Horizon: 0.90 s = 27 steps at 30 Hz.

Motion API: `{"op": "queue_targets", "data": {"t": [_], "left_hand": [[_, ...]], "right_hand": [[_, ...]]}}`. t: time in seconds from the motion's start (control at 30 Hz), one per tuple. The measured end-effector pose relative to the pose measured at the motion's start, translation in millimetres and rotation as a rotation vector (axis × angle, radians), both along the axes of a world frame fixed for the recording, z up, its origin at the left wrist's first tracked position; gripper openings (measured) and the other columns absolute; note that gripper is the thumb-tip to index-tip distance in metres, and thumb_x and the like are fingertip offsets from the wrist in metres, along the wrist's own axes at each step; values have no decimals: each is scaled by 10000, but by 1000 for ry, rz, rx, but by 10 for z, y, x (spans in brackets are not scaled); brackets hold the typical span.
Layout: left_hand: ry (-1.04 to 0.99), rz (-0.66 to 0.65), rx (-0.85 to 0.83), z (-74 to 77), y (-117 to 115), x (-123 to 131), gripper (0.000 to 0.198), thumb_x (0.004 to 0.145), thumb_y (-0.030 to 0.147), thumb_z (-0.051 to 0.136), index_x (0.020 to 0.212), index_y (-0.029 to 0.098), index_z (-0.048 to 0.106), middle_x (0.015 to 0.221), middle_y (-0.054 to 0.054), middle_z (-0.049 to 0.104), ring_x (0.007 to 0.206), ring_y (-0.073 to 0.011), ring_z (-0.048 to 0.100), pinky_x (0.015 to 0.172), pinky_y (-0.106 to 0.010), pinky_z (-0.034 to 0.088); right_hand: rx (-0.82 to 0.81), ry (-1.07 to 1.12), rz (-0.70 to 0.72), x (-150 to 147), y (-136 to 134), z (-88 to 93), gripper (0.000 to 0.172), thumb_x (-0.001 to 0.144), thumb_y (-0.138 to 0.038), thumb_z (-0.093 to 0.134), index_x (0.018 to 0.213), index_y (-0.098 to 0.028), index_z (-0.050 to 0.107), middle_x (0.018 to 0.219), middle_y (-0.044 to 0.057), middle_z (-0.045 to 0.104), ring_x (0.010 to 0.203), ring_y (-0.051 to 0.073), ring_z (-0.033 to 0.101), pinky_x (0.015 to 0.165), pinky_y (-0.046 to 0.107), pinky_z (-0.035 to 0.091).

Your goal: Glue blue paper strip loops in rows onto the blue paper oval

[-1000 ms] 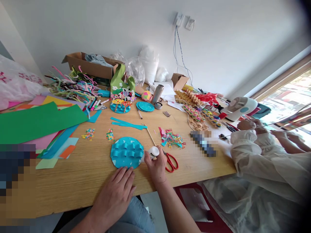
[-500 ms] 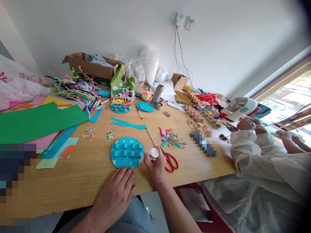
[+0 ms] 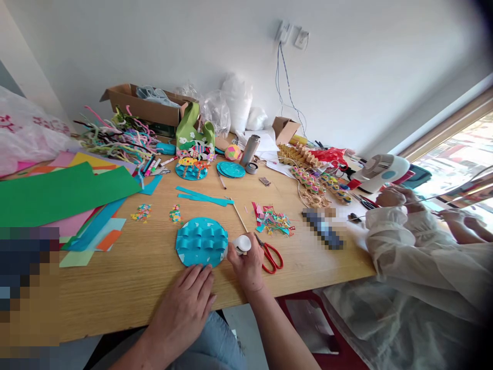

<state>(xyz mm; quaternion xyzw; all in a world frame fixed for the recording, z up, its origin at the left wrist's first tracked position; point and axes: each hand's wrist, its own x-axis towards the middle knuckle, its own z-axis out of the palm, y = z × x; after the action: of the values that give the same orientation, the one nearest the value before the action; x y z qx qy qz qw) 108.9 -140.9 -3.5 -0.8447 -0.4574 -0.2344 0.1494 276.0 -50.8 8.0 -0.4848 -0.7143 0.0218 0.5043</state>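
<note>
A round blue paper disc [image 3: 187, 257] with rows of curled paper loops lies on the table in front of me. My left hand [image 3: 191, 293] rests flat, its fingertips at the disc's near edge. On the disc's right side, my right hand [image 3: 248, 262] is wrapped round a white glue bottle [image 3: 242, 243], tipped with its end at the disc's edge. Small white patches show around the disc's rim. Red-handled scissors [image 3: 273, 258] lie just right of my right hand. Beyond the disc are blue paper strips [image 3: 204, 197] and a thin wooden stick [image 3: 239, 215].
Coloured paper sheets [image 3: 65, 198] cover the left side. Small paper dots [image 3: 174, 213] and a heap of paper scraps [image 3: 274, 221] lie mid-table. A metal flask [image 3: 251, 149] stands farther back. Another person's white sleeves [image 3: 389, 236] reach in at the right.
Both hands, the glue bottle and the disc stay practically in place. The whole view has shifted very slightly.
</note>
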Motion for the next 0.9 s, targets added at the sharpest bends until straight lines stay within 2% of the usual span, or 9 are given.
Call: {"op": "queue_targets", "data": {"t": [0.37,0.57,0.73,0.9], "left_hand": [[-3,-5,-9,-18,7,-10,337,979,279,430,1130,122,687,1212,-97,700,1111,-243,615,1012,-398,390],[-13,-10,-5,-27,4,-5,331,977,278,439,1134,119,683,1224,-102,695,1121,-244,609,1017,-398,387],[-4,-12,-2,-17,3,-2,340,980,273,429,1133,111,685,1222,-104,696,1118,-246,610,1022,-401,378],[-8,-13,-8,-35,-2,-12,334,976,273,437,1145,116,679,1239,-108,686,1132,-244,604,1024,-399,384]], "right_hand": [[-6,4,1,-8,11,-8,277,851,-336,608,736,-244,373,589,-83,445,479,93,391,470,211,311],[34,-6,-103,9,21,-4,268,864,-354,594,738,-242,385,584,-86,413,482,98,382,485,222,307],[-12,-2,-9,-5,18,-23,270,860,-356,600,745,-242,384,607,-78,441,497,98,392,489,217,317],[-17,15,-44,-9,15,-30,283,859,-357,607,738,-244,378,601,-78,433,496,101,391,490,221,316]]}}
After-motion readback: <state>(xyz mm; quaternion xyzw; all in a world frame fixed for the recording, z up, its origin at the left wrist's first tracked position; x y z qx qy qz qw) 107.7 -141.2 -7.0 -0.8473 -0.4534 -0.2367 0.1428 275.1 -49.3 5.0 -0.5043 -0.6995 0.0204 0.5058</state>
